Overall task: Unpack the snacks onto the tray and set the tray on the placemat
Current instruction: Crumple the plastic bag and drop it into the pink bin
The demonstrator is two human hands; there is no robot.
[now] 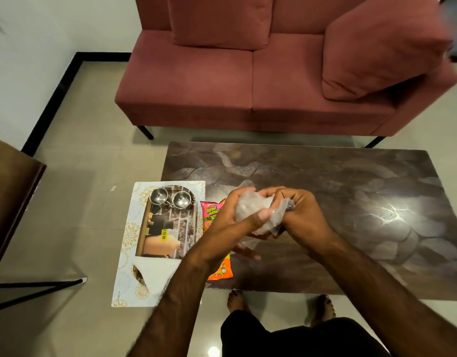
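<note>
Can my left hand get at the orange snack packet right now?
Probably not at once: both hands are wrapped round a crumpled clear plastic bag. The snack packet lies uncovered on the table just beneath the left hand.

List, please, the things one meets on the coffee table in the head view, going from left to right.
Placemat → tray with two steel bowls → orange snack packet → crumpled clear plastic bag, held by left hand and right hand.
</note>
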